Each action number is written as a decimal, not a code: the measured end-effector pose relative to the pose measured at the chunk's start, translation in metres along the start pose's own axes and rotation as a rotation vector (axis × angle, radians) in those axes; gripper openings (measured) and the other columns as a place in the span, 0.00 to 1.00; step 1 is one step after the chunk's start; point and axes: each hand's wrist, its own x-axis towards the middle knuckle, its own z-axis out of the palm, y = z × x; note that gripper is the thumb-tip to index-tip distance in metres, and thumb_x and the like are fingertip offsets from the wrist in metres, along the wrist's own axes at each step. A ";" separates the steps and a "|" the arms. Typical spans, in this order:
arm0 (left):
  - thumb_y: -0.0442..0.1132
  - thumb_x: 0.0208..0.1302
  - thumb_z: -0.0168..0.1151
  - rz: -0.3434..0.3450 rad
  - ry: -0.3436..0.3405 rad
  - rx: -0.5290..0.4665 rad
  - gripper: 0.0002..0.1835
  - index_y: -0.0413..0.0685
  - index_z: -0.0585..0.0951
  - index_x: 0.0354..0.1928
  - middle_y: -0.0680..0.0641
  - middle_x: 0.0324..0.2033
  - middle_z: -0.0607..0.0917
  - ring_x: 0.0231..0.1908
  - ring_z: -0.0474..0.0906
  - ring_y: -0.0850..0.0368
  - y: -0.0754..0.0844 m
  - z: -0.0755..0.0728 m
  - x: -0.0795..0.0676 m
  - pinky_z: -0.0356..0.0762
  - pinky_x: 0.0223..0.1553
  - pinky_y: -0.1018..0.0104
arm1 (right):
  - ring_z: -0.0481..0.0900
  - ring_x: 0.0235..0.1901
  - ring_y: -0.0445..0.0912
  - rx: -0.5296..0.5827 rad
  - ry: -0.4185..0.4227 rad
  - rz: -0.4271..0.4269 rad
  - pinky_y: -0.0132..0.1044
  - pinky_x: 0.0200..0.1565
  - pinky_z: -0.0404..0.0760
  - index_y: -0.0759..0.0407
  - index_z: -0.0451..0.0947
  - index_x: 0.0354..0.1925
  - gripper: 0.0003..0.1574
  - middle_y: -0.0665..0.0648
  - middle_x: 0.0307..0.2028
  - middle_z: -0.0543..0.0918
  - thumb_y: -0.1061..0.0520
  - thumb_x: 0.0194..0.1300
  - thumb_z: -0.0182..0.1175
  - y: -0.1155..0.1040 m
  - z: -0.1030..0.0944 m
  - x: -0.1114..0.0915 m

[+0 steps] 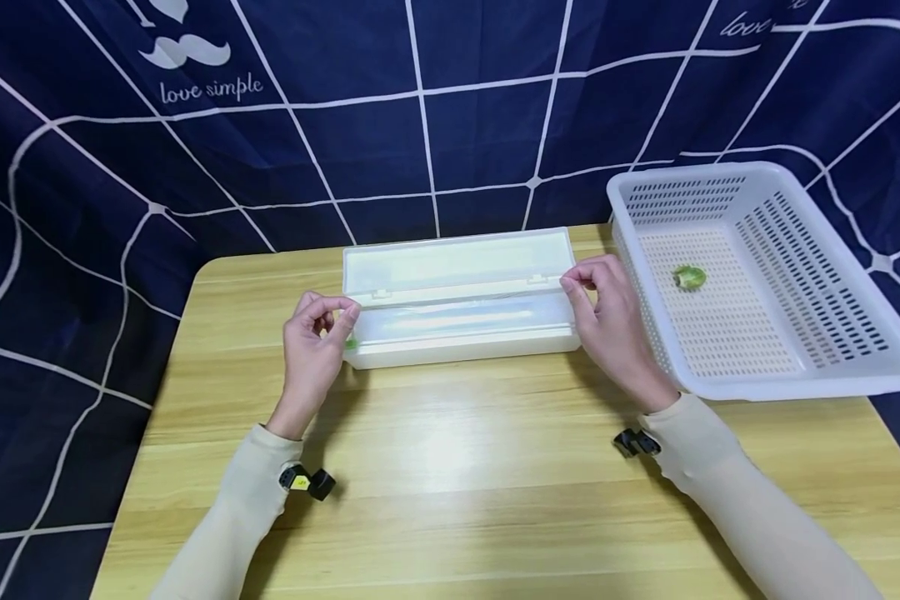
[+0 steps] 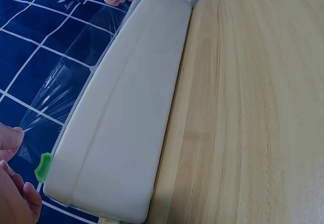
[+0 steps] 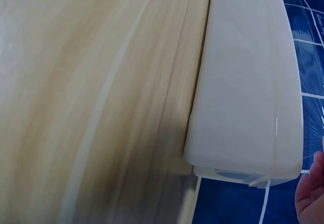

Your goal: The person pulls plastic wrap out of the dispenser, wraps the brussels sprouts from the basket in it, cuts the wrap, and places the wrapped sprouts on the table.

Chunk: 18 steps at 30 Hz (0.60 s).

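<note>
A long white cling film dispenser (image 1: 461, 348) lies on the table with its lid (image 1: 457, 252) tipped back. Clear cling film (image 2: 61, 87) stretches above the box, gathering into creases toward its left corner. Thumb and forefinger of my left hand (image 1: 311, 335) pinch that corner, beside a small green slider (image 2: 43, 167) at the box's left end. At the opposite end, my right hand (image 1: 609, 317) pinches the film's other corner between thumb and forefinger. Only part of the right hand's fingers (image 3: 310, 188) shows in the right wrist view.
To the right stands a white perforated basket (image 1: 795, 389), close beside the right hand, with a green vegetable piece (image 1: 690, 277) inside. A dark blue curtain (image 1: 480, 142) with white lines hangs behind the wooden table (image 1: 435, 467).
</note>
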 end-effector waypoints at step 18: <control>0.26 0.70 0.73 0.006 0.012 -0.019 0.03 0.29 0.89 0.41 0.38 0.31 0.66 0.33 0.64 0.57 0.005 0.000 0.000 0.59 0.34 0.69 | 0.76 0.47 0.56 -0.001 0.045 -0.047 0.39 0.55 0.72 0.75 0.78 0.42 0.04 0.68 0.46 0.80 0.72 0.76 0.64 -0.006 -0.003 0.000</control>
